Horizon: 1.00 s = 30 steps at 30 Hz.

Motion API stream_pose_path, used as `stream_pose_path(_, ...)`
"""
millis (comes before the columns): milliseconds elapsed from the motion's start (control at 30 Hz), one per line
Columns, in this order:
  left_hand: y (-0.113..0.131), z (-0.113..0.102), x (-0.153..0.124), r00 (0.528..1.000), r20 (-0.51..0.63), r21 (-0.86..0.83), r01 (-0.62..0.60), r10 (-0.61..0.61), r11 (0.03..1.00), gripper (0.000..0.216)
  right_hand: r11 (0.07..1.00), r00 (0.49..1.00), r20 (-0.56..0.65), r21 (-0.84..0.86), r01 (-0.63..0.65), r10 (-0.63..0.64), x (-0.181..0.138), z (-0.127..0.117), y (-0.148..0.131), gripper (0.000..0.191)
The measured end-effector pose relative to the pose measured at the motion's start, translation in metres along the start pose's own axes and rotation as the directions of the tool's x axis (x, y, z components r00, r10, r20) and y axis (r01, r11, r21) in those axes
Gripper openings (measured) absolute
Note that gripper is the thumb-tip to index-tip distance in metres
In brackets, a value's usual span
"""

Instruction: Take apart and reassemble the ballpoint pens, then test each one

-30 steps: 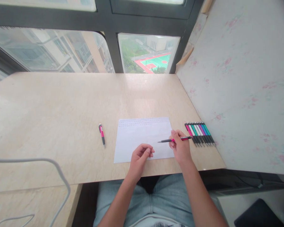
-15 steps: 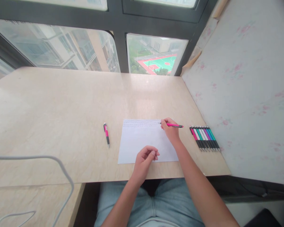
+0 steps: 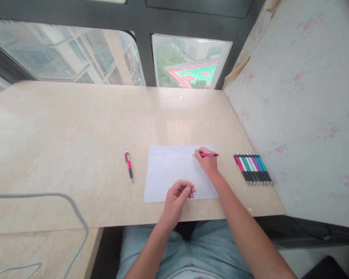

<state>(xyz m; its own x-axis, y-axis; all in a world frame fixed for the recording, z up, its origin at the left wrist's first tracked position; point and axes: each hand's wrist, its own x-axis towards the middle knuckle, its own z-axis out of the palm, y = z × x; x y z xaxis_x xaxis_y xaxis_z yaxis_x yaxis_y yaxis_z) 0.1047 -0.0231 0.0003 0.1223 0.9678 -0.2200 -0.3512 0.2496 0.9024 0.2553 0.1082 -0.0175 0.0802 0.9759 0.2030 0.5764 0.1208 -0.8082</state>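
Observation:
My right hand (image 3: 206, 159) is closed around a pink pen (image 3: 209, 155), its tip down at the upper right of a white sheet of paper (image 3: 165, 178). Rows of small handwriting run along the top of the sheet. Over the sheet's lower edge rests my left hand (image 3: 178, 193), its fingers curled in and the thumb against them, with nothing visible in it. Left of the paper lies another pink pen (image 3: 128, 166) with a black grip.
A row of several coloured pens (image 3: 253, 169) lies to the right, near the flowered wall (image 3: 308, 116). A grey cable (image 3: 78, 211) loops over the lower left of the beige tabletop (image 3: 90, 128). Windows (image 3: 192, 62) stand behind the table.
My right hand and its pen have shifted slightly, with the pen now lying flatter and its rear end further left. My left hand stays put. The camera view has tilted a little.

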Motion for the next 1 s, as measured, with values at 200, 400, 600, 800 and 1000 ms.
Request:
stream_pose_path(200, -0.0004, -0.0004, 0.0005, 1.0, 0.005, 0.007, -0.011, 0.011, 1.0, 0.014, 1.0, 0.999, -0.027, 0.011, -0.025, 0.026, 0.0002, -0.0007, -0.0011, 0.03)
stream_pose_path(400, 0.0002, -0.0003, 0.0006, 1.0, -0.01, 0.025, -0.007, 0.007, 1.0, 0.014, 1.0, 0.999, -0.032, 0.012, -0.012, 0.012, -0.0002, -0.0003, -0.0014, 0.029)
stream_pose_path(600, -0.0009, -0.0007, 0.001, 1.0, -0.001, 0.026, -0.012, 0.012, 1.0, 0.014, 1.0, 0.999, -0.032, -0.006, 0.012, -0.013, -0.0003, 0.0018, 0.0019, 0.03)
stream_pose_path(800, -0.0018, -0.0015, 0.0008, 1.0, -0.014, 0.038, -0.012, 0.013, 0.999, 0.017, 0.999, 0.998, -0.052, -0.018, 0.026, -0.027, 0.0004, 0.0027, 0.002, 0.03)
stream_pose_path(1000, -0.0015, -0.0016, 0.0007, 1.0, -0.021, 0.05, -0.006, 0.007, 0.999, 0.018, 0.999, 0.998, -0.05, -0.02, 0.029, -0.03, 0.0002, 0.001, 0.0005, 0.03)
